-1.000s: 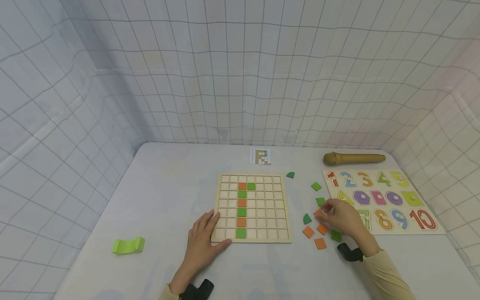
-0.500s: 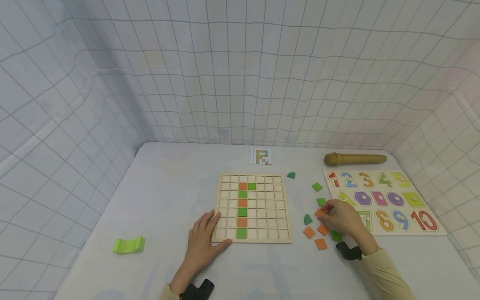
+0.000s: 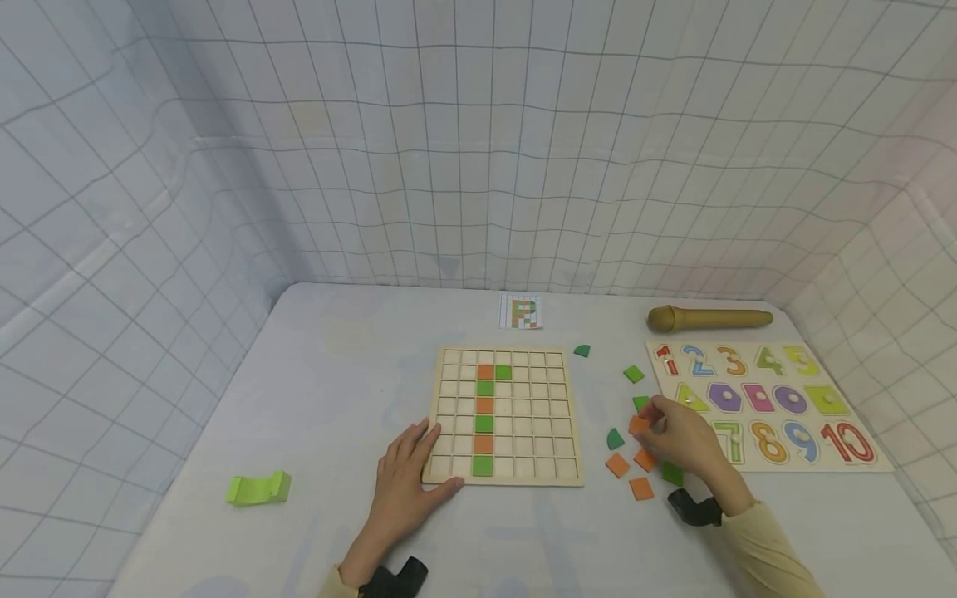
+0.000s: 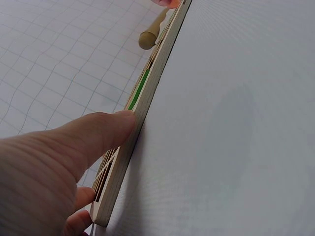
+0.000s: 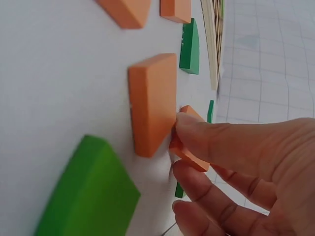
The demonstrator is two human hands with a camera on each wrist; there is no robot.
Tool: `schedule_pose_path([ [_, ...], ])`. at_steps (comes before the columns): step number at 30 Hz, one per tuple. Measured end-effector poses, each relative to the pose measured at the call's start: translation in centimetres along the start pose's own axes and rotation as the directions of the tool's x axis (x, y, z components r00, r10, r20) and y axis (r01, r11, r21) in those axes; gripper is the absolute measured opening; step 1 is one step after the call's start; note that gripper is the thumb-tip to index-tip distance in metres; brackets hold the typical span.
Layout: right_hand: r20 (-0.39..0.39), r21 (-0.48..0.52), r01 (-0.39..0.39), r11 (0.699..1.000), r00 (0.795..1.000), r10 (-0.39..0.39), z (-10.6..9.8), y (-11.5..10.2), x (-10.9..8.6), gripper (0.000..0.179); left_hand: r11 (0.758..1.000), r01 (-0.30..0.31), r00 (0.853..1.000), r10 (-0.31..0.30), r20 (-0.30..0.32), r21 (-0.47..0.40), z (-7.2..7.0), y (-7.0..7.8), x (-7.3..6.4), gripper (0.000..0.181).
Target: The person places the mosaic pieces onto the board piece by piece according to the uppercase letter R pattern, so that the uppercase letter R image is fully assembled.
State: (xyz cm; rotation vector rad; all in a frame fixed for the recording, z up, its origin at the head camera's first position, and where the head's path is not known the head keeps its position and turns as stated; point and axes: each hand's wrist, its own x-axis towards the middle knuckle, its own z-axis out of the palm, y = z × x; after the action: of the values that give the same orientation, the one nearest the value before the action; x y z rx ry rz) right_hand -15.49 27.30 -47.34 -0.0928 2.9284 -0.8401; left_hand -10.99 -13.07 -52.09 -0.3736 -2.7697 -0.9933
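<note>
Head view: my right hand (image 3: 682,435) pinches one flat orange square tile (image 3: 638,425), best gripped edgewise. My left hand (image 3: 404,477), spread, rests against one pale wooden grid board (image 3: 519,427).

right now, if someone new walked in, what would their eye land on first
Probably the wooden grid board in the middle of the table, with its column of alternating orange and green squares. Next, perhaps, the right hand, to the board's right, its fingers pinching an orange tile among other loose pieces. The colourful number board at the table's right side, with a microphone-shaped object lying behind it, would likely draw the eye too.
</note>
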Motion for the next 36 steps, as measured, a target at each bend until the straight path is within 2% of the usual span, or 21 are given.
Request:
schedule_pose_path([
  [8, -0.012, 0.02, 0.051, 0.998, 0.999, -0.051, 0.0, 0.1, -0.1, 0.018, 1.0, 0.021, 1.0, -0.021, 0.008, -0.003, 0.2, 0.0, -0.1, 0.08],
  [14, -0.056, 0.007, 0.085, 0.996, 0.995, -0.085, 0.0, -0.6, 0.4, 0.017, 1.0, -0.002, 1.0, 0.002, -0.012, 0.004, 0.2, -0.1, -0.1, 0.079],
  [18, -0.125, 0.018, 0.165, 0.986, 0.979, -0.162, 0.5, -1.4, 1.5, 0.019, 1.0, 0.002, 1.0, -0.002, -0.007, 0.008, 0.1, -0.2, -0.1, 0.078],
  [23, -0.189, 0.035, 0.28, 0.959, 0.944, -0.269, 1.3, -2.9, 3.4, 0.019, 1.0, 0.002, 1.0, -0.002, -0.012, 0.005, 0.1, -0.2, -0.2, 0.079],
  [31, -0.185, 0.068, 0.327, 0.943, 0.932, -0.31, 2.3, -6.6, 6.5, 0.017, 1.0, 0.02, 1.0, -0.02, 0.007, -0.013, 0.1, -0.1, -0.2, 0.08],
  [36, -0.156, 0.063, 0.347, 0.936, 0.929, -0.334, 2.8, -8.6, 7.9, 0.016, 0.999, 0.032, 0.999, -0.032, 0.019, -0.004, 0.2, -0.1, -0.1, 0.08],
])
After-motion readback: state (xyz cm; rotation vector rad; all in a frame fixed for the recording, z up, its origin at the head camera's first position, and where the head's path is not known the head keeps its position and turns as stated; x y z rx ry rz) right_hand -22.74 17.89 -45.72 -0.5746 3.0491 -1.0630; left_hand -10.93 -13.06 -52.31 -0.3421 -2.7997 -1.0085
